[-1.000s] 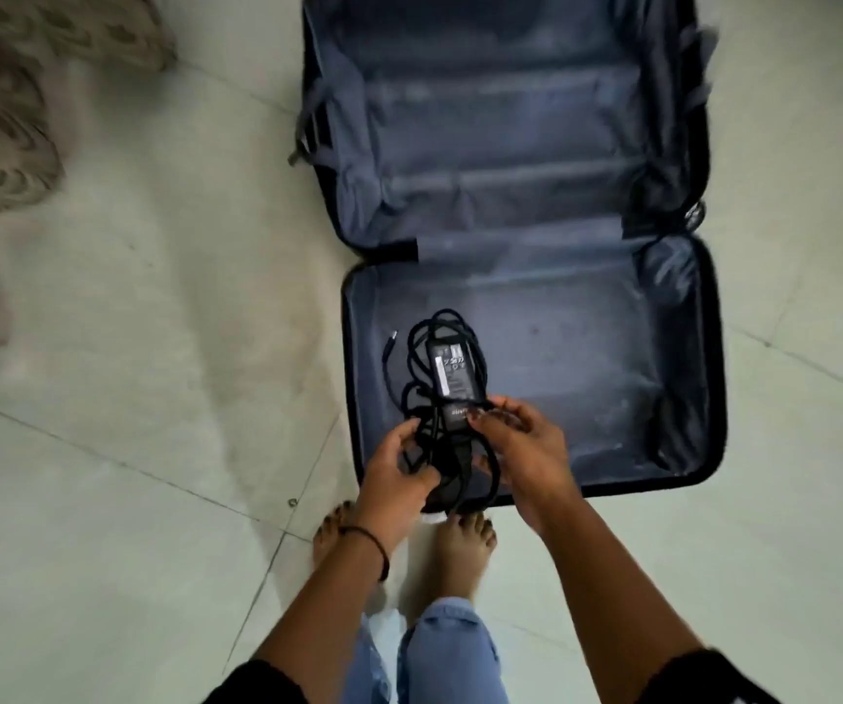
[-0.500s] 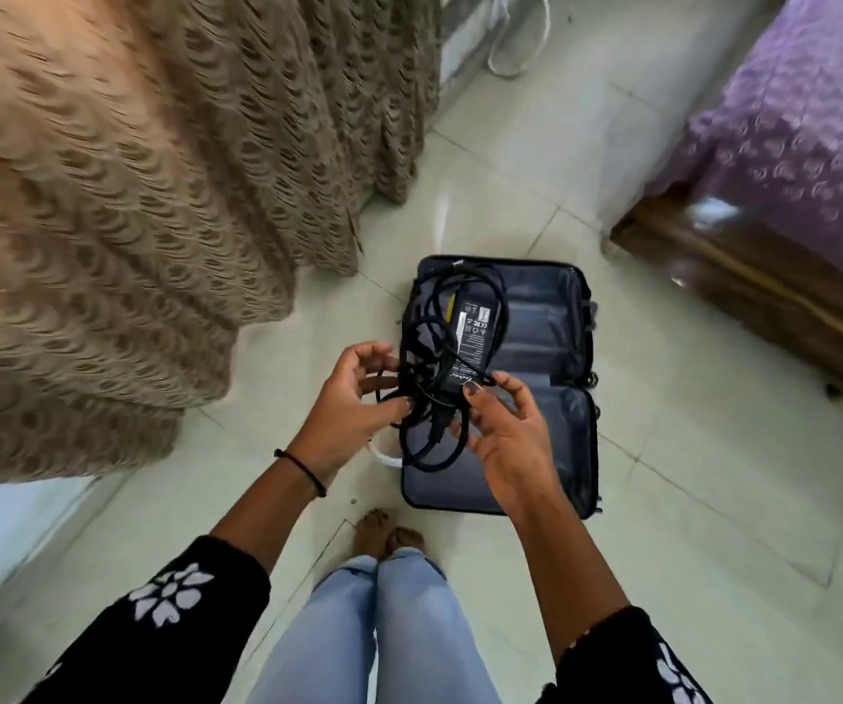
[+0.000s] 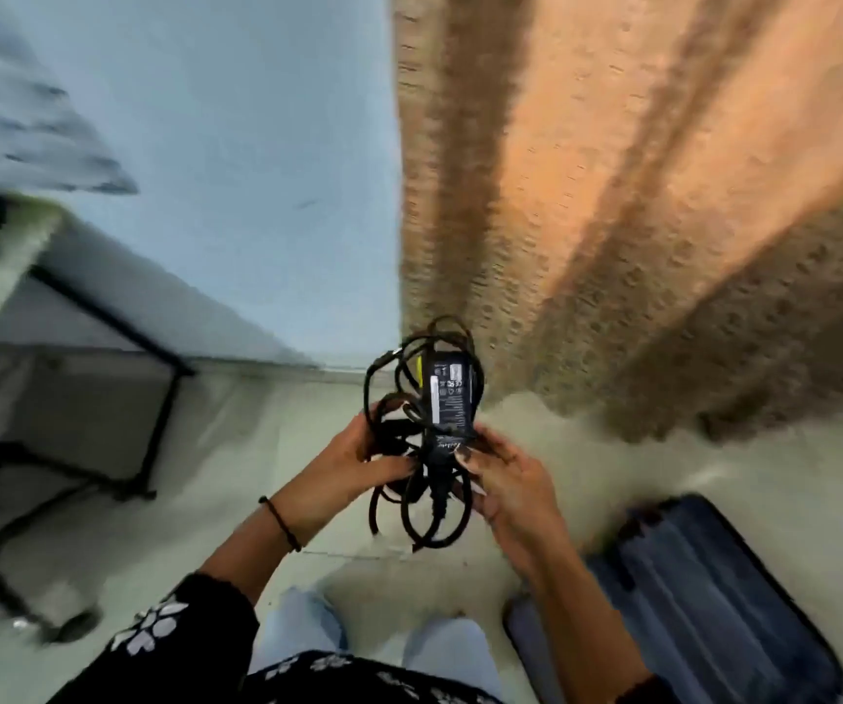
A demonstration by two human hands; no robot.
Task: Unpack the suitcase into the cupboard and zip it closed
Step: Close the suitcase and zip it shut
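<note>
Head view, heavy motion blur.

Risks, as judged from here:
- Loose loops of the cable (image 3: 422, 510) hang below both hands. They could snag on the black metal frame (image 3: 158, 424) at left or slip free and uncoil while being carried, because nothing ties the bundle.
- The grip sits at the near end of the power adapter (image 3: 452, 393), so the brick's weight stands above the fingers and a slack hold could tip it out.
- The suitcase (image 3: 704, 591) lies open on the floor (image 3: 257, 500) at near right, beside the feet, and could be tripped over on the way back.
- No cupboard is in view, so I cannot tell where the adapter is to go.

Hands:
- The left hand (image 3: 353, 464) is closed around a clump of cable loops.
- The right hand (image 3: 506, 480) pinches the adapter's near end, with the thumb on top and the fingers curled under.

Task's thing: the adapter is a black rectangular brick with a label of white markings facing up, wrapped in an untidy black cord. It is held in the air at centre, in front of the brown curtain (image 3: 638, 221) and the pale wall (image 3: 231, 170). The suitcase shows a dark blue lining, and the visible part looks empty.
</note>
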